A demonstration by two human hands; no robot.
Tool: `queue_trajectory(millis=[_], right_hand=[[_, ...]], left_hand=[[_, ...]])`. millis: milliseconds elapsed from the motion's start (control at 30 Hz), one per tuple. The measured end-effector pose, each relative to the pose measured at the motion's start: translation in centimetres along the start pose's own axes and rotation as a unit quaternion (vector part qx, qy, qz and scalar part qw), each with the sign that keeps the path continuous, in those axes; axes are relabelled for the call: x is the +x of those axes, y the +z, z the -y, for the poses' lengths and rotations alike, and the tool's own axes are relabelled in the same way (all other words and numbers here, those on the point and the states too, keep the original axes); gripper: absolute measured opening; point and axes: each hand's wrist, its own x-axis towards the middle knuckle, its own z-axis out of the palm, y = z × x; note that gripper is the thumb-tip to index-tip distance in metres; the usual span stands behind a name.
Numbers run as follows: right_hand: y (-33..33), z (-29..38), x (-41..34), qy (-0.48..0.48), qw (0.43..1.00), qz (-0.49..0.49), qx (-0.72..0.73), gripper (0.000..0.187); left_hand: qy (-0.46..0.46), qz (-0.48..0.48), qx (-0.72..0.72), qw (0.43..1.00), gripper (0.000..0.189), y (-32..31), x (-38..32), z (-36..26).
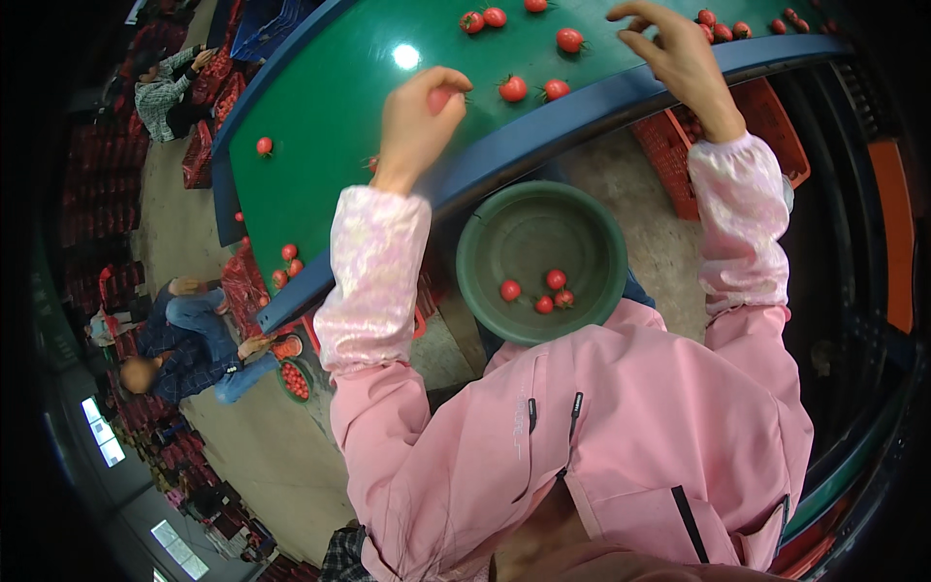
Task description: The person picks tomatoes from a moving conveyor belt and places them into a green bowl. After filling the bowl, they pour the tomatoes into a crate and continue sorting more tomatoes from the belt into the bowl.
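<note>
My left hand [424,120] is raised over the green conveyor belt [327,145], its fingers curled round a small red tomato [438,100]. My right hand [673,54] hovers over the belt near its blue edge, fingers bent and apart, with nothing seen between them. Between my hands lie several tomatoes with green stems, among them one at the middle [513,88] and another [569,40] nearer my right hand. On my lap rests a green plastic basin [473,291] with several tomatoes [556,279] on its bottom.
A blue metal rail [502,149] borders the belt. Beneath it at right stands a red plastic crate [774,131]. Two people sit at the left, one in plaid [160,98], one in jeans [196,316] beside a green basin of tomatoes [310,380]. Red mesh bags and stacked crates stand around them.
</note>
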Motion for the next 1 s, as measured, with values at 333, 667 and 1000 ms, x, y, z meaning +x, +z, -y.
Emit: queue_trajectory(millis=[333,667,1000], right_hand=[[7.3,3.0,0.7,-0.231,0.964,0.125,0.038,0.015],[16.6,-4.1,-17.5,-0.129,0.950,0.267,-0.099,0.027],[15.0,-1.6,-19.4,-0.210,0.946,0.246,-0.005,0.034]], left_hand=[[-0.037,0.148,-0.201,0.968,0.015,5.3,-16.2,-1.6],[0.066,0.170,0.059,0.981,0.028,2.1,-14.7,-2.3],[-0.007,-0.041,0.353,0.935,0.035,-0.8,7.4,5.8]])
